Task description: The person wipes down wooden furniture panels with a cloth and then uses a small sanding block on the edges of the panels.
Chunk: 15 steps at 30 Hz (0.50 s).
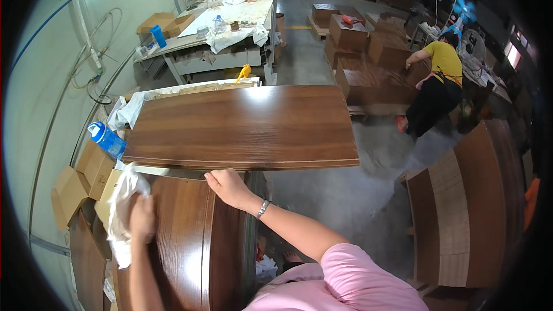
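White cloth: bunching up in the left hand and draping over the left part of the near brown board.
Left grip: clamping on the cloth, as far as blur is letting it show.
Right hand: curling its fingers at the near board's far end, just beside the front edge of the upper brown board; whether this grip is closing on an edge or only resting, I cannot tell.
Wiping: seemingly the step in hand; another stroke would be calling for flat, even pressure.
Hard to make out: blur is smearing the left fingers, the cloth is covering part of the board, and the lower rim is cutting off its near end.
Left side: a blue bottle is leaning above a cardboard box.
Beyond: a cluttered counter is standing ahead; a co-worker is bending toward brown boxes.
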Each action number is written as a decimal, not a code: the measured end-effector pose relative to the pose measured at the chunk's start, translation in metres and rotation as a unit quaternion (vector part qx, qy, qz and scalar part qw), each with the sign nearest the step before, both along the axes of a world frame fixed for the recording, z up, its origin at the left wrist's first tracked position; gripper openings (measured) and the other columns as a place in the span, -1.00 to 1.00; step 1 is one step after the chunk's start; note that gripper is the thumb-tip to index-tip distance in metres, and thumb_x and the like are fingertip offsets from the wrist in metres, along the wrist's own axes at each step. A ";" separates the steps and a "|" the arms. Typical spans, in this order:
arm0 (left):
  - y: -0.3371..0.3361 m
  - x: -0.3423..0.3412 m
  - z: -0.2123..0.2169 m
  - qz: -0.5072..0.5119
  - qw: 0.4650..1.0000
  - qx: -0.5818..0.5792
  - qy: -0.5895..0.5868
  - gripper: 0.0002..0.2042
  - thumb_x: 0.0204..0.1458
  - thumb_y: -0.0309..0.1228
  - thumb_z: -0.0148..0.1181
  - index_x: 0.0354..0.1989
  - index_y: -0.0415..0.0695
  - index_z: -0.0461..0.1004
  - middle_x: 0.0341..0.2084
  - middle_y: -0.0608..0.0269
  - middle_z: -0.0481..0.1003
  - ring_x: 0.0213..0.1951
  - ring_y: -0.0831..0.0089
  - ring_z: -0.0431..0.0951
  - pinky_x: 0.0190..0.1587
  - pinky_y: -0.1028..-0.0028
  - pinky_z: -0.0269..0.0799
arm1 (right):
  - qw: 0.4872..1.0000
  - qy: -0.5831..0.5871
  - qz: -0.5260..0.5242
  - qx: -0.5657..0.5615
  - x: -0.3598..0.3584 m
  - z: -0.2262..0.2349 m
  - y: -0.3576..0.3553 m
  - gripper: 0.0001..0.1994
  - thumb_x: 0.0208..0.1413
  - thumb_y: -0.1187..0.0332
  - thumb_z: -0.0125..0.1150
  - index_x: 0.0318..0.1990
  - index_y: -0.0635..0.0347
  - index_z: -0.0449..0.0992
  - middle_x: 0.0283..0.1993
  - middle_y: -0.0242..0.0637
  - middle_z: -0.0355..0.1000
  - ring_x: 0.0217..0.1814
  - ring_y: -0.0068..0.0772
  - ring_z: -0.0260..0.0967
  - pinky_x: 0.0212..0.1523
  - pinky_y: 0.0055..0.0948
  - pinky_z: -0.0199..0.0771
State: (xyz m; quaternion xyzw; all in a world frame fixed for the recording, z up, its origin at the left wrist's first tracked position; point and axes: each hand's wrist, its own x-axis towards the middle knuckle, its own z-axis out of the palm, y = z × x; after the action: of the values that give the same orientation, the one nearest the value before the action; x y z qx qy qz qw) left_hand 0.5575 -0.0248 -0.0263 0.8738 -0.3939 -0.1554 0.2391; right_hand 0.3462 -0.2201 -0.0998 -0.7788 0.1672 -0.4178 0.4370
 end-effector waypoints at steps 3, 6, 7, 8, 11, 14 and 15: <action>-0.024 -0.084 -0.020 -0.230 0.916 -0.106 -0.311 -0.46 0.30 -0.10 -0.12 0.32 -0.22 0.26 0.29 -0.26 0.22 0.37 -0.11 0.13 0.42 0.20 -0.04 | 0.999 -0.027 -0.025 -0.021 -0.002 0.002 0.007 -0.60 0.31 0.27 0.02 -0.53 0.39 0.46 -0.51 0.18 0.39 -0.40 0.24 0.42 -0.39 -0.03 0.38; 0.003 -0.053 -0.019 -0.037 0.984 -0.006 -0.173 -0.50 0.28 -0.06 -0.08 0.17 -0.23 0.41 0.14 -0.10 0.43 0.27 0.06 0.33 0.32 0.19 0.14 | 0.998 0.024 -0.021 -0.052 -0.016 0.003 -0.006 -0.61 0.31 0.22 -0.01 -0.46 0.37 0.49 -0.41 0.16 0.44 -0.32 0.24 0.45 -0.33 -0.01 0.43; 0.023 -0.011 -0.027 0.039 0.991 -0.017 -0.124 -0.51 0.28 0.02 -0.06 0.02 -0.21 0.47 -0.27 0.07 0.55 -0.13 0.18 0.54 0.01 0.19 0.40 | 0.997 0.044 -0.035 -0.062 -0.021 0.010 -0.008 -0.62 0.31 0.21 0.01 -0.45 0.35 0.50 -0.42 0.16 0.45 -0.33 0.23 0.45 -0.33 -0.01 0.43; 0.036 -0.006 -0.002 0.207 0.971 0.014 0.115 -0.50 0.28 0.06 -0.06 -0.08 -0.22 0.46 -0.53 0.25 0.44 -0.40 0.31 0.47 -0.25 0.25 0.40 | 0.993 0.074 -0.038 -0.083 -0.026 0.005 -0.022 -0.65 0.29 0.23 0.04 -0.44 0.34 0.51 -0.42 0.16 0.45 -0.33 0.24 0.45 -0.32 0.02 0.43; 0.136 0.080 -0.045 0.184 0.958 -0.125 -0.183 -0.46 0.28 0.03 -0.06 -0.07 -0.32 0.44 -0.21 -0.14 0.58 -0.07 -0.03 0.58 0.05 0.14 0.40 | 0.975 0.150 -0.056 -0.153 -0.015 0.040 -0.015 -0.75 0.18 0.26 0.15 -0.41 0.26 0.56 -0.39 0.07 0.53 -0.25 0.17 0.52 -0.19 0.02 0.53; 0.076 0.032 -0.026 0.226 0.965 -0.033 -0.133 -0.26 0.13 0.02 0.12 0.27 -0.42 0.23 0.17 -0.37 0.35 0.22 -0.14 0.37 0.28 0.17 0.24 | 0.943 0.240 -0.045 -0.226 0.013 0.079 0.005 -0.65 0.20 0.14 0.11 -0.36 0.31 0.55 -0.33 0.16 0.53 -0.19 0.22 0.52 -0.13 0.05 0.52; 0.029 -0.012 -0.010 0.165 0.977 -0.019 -0.131 -0.20 0.12 0.06 0.12 0.33 -0.39 0.16 0.29 -0.30 0.23 0.34 -0.10 0.23 0.33 0.10 0.17 | 0.932 0.279 -0.049 -0.225 0.019 0.082 0.002 -0.58 0.23 0.07 0.06 -0.34 0.34 0.57 -0.30 0.19 0.54 -0.15 0.24 0.52 -0.09 0.08 0.50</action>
State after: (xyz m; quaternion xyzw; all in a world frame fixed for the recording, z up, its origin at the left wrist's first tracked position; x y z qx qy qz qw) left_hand 0.5450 0.0047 -0.0359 0.9349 -0.2747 0.0093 0.2247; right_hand 0.3647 -0.2178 -0.0183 -0.9328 0.2220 -0.2308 0.1653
